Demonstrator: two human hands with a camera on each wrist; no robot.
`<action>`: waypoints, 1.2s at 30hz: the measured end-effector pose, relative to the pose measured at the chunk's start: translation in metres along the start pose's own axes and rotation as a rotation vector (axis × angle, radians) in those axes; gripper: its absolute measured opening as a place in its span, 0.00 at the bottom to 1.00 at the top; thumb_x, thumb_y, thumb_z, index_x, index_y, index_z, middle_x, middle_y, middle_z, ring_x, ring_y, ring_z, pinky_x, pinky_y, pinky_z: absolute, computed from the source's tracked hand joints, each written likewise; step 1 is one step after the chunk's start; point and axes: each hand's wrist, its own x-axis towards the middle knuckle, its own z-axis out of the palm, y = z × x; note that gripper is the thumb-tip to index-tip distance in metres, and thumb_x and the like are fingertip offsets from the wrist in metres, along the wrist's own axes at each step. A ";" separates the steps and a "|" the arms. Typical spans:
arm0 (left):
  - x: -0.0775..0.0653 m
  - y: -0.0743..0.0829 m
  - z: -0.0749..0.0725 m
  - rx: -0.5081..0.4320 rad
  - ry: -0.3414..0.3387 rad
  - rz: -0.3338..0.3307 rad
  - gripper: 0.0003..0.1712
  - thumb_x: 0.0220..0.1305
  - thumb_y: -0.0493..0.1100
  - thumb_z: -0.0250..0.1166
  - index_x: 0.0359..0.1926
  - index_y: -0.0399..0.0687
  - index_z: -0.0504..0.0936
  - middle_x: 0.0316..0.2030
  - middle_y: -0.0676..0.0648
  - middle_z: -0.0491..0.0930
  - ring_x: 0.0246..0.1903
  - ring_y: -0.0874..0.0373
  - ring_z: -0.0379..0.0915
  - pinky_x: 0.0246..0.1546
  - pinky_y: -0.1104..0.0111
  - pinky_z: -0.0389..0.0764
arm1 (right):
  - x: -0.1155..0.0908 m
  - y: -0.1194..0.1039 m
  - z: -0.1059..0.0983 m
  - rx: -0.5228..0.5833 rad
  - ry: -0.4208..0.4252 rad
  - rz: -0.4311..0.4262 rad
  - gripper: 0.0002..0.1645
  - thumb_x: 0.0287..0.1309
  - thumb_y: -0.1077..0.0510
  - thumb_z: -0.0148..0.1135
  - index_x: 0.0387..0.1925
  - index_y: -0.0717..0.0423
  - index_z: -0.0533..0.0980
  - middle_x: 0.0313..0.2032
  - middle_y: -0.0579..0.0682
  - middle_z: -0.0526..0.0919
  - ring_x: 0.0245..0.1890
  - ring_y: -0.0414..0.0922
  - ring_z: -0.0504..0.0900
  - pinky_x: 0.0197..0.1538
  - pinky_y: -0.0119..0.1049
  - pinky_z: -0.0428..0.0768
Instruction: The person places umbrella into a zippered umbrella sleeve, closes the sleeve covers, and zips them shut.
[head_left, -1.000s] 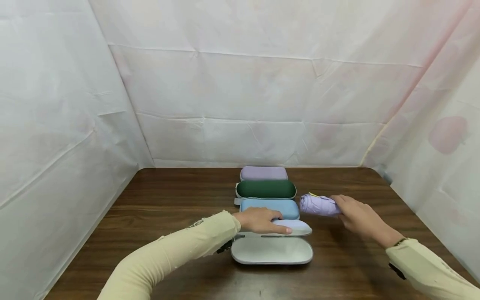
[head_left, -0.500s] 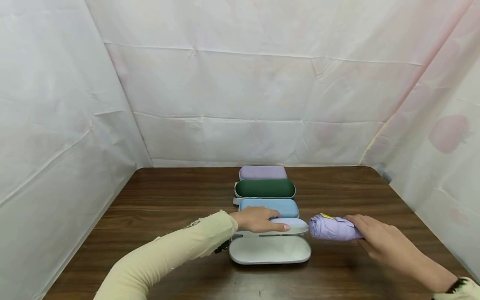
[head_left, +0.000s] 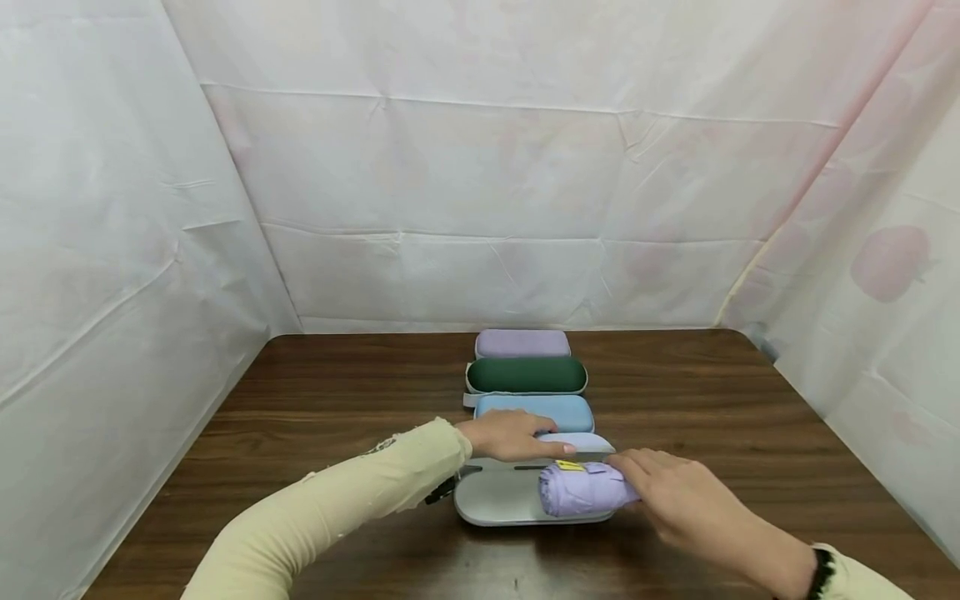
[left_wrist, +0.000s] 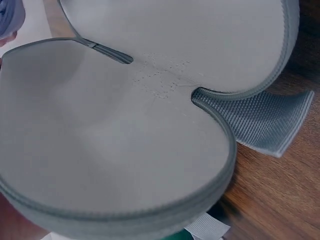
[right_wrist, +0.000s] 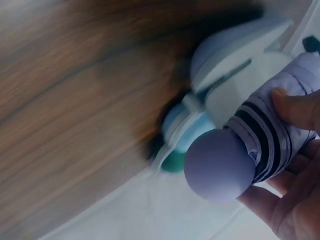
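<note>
In the head view my right hand (head_left: 686, 508) grips a folded lavender umbrella (head_left: 588, 490) by its right end, over an opened hard case (head_left: 491, 498). The right wrist view shows the umbrella's round knob (right_wrist: 219, 165) and dark stripes, with thumb and fingers around the fabric. My left hand (head_left: 510, 437) holds the case's raised lid (head_left: 596, 442), thumb along its near side. Whether the umbrella touches the case floor I cannot tell. In the left wrist view the pale lining (left_wrist: 110, 125) fills most of the picture, and little of the hand shows.
Behind the opened case lie a light blue case (head_left: 551, 406), a green case (head_left: 528, 375) and a lavender case (head_left: 522, 342), all closed, in a row. They stand on a dark wooden table (head_left: 360, 375). Pale sheeting (head_left: 480, 183) hangs around the table.
My right hand has brought the umbrella leftward and toward me, from the right of the cases to over the opened case. The left hand stays on the lid.
</note>
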 end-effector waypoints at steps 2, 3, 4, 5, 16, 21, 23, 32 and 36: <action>0.000 0.000 0.000 -0.013 -0.004 -0.007 0.40 0.63 0.74 0.44 0.65 0.56 0.71 0.58 0.57 0.73 0.56 0.62 0.69 0.51 0.62 0.71 | 0.007 -0.006 0.008 -0.009 0.002 -0.022 0.34 0.33 0.63 0.75 0.48 0.63 0.74 0.40 0.49 0.80 0.39 0.46 0.81 0.38 0.42 0.80; 0.000 0.000 0.000 -0.018 -0.005 -0.009 0.40 0.63 0.74 0.44 0.65 0.56 0.71 0.58 0.57 0.73 0.56 0.62 0.69 0.51 0.62 0.71 | 0.010 -0.009 0.012 -0.018 -0.001 -0.028 0.33 0.34 0.63 0.74 0.48 0.63 0.74 0.40 0.50 0.80 0.39 0.46 0.81 0.38 0.42 0.80; 0.000 0.001 0.000 -0.022 -0.005 -0.011 0.40 0.63 0.75 0.45 0.65 0.56 0.71 0.58 0.57 0.73 0.56 0.61 0.69 0.51 0.61 0.71 | 0.013 -0.012 0.015 -0.022 -0.005 -0.034 0.32 0.34 0.64 0.73 0.48 0.64 0.74 0.40 0.50 0.80 0.40 0.47 0.81 0.39 0.42 0.80; 0.000 0.001 0.000 -0.023 -0.006 -0.009 0.41 0.62 0.75 0.44 0.65 0.56 0.71 0.58 0.57 0.73 0.56 0.61 0.69 0.51 0.61 0.71 | 0.015 -0.015 0.019 -0.027 -0.014 -0.035 0.31 0.35 0.65 0.71 0.48 0.64 0.74 0.40 0.51 0.80 0.40 0.47 0.81 0.40 0.43 0.80; 0.003 0.003 0.001 -0.016 0.002 0.007 0.41 0.62 0.76 0.43 0.65 0.58 0.71 0.57 0.56 0.74 0.56 0.61 0.70 0.53 0.61 0.70 | 0.035 -0.039 0.054 -0.088 -0.067 0.015 0.27 0.32 0.68 0.69 0.42 0.60 0.73 0.38 0.52 0.79 0.36 0.47 0.80 0.35 0.39 0.79; 0.005 0.005 0.002 -0.014 0.004 0.010 0.41 0.61 0.77 0.44 0.64 0.60 0.72 0.57 0.57 0.74 0.55 0.62 0.70 0.52 0.61 0.70 | 0.040 -0.043 0.063 -0.085 -0.094 0.028 0.25 0.31 0.67 0.70 0.38 0.60 0.73 0.36 0.52 0.79 0.34 0.47 0.80 0.31 0.39 0.78; 0.005 0.006 0.002 -0.019 0.005 0.011 0.40 0.61 0.76 0.45 0.64 0.60 0.72 0.56 0.57 0.75 0.54 0.63 0.70 0.51 0.61 0.71 | 0.040 -0.044 0.065 -0.078 -0.104 0.021 0.25 0.32 0.67 0.70 0.39 0.60 0.73 0.36 0.52 0.80 0.35 0.47 0.80 0.31 0.39 0.79; 0.002 0.006 0.001 -0.031 0.015 0.010 0.40 0.60 0.76 0.47 0.63 0.59 0.73 0.55 0.58 0.76 0.53 0.63 0.71 0.51 0.62 0.71 | 0.041 -0.043 0.067 -0.049 -0.129 0.011 0.25 0.43 0.59 0.73 0.45 0.62 0.75 0.41 0.53 0.79 0.39 0.47 0.80 0.29 0.39 0.79; 0.001 0.005 0.002 -0.033 0.018 0.012 0.40 0.60 0.76 0.47 0.64 0.59 0.73 0.55 0.58 0.76 0.54 0.62 0.71 0.51 0.62 0.71 | 0.039 -0.042 0.065 -0.024 -0.112 0.006 0.31 0.46 0.57 0.72 0.52 0.65 0.74 0.47 0.55 0.78 0.45 0.48 0.79 0.32 0.39 0.80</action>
